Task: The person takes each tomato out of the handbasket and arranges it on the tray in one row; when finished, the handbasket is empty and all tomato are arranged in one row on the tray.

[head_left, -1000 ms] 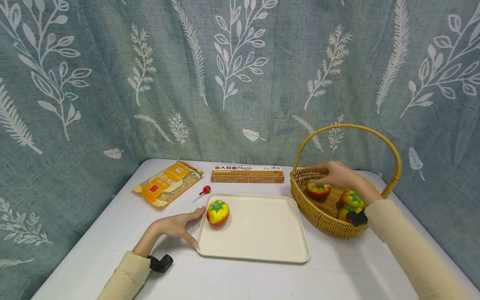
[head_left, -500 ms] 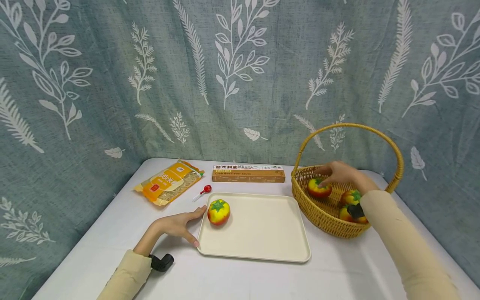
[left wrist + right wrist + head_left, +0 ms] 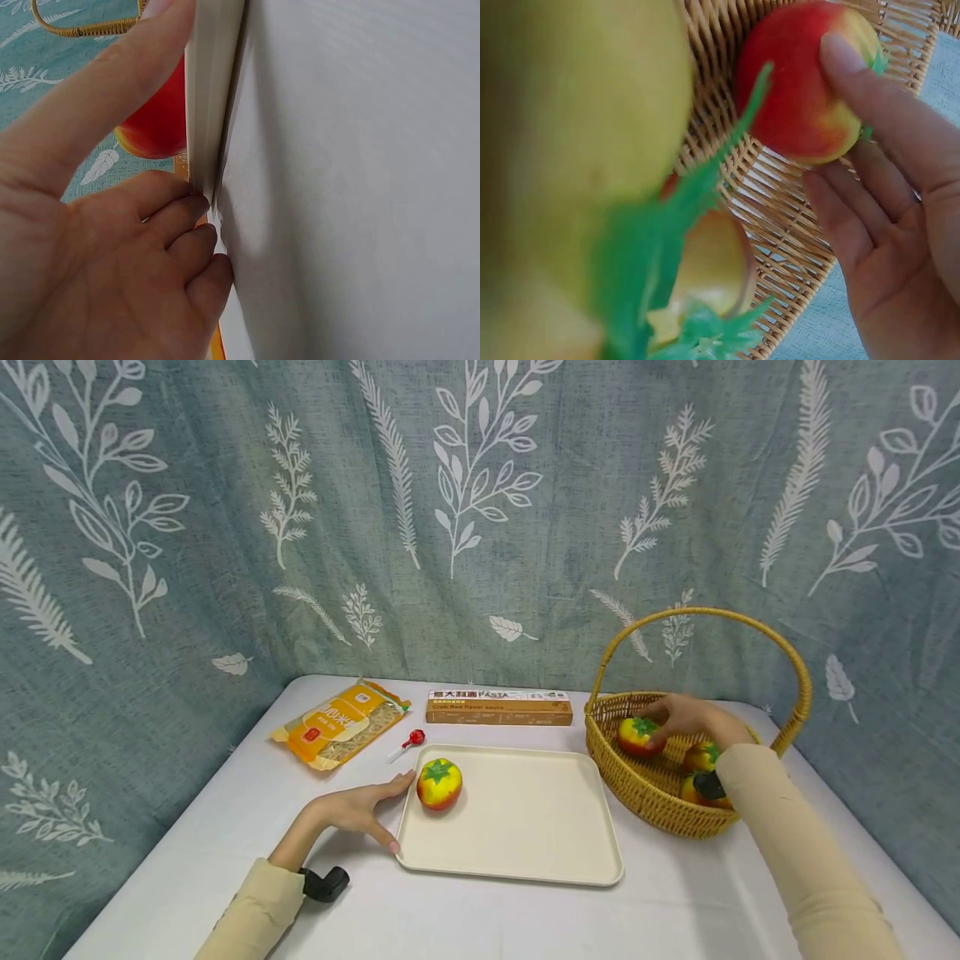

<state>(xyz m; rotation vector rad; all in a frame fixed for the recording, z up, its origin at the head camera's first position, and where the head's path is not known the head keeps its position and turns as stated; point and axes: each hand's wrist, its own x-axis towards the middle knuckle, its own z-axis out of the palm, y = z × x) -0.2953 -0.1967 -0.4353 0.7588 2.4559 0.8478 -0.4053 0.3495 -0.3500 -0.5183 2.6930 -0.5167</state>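
At the far left of the counter [image 3: 495, 922] lies a bag [image 3: 341, 727], its small print unreadable. The left hand [image 3: 358, 810], fingers spread, touches the left rim of the tray [image 3: 525, 818]; its sleeve is cut off below. A lollipop [image 3: 413, 739] lies just behind the tray's corner. The tray fruit [image 3: 439, 783] sits near that rim, partly hidden by thumb and rim in the left wrist view. A box [image 3: 498, 708] lies behind the tray. In the basket [image 3: 626, 783], the right hand [image 3: 687, 716] grips the left fruit [image 3: 634, 737], covering part of it; strap and sleeve partly hide two other fruits [image 3: 699, 758], one blurred and cropped in the right wrist view.
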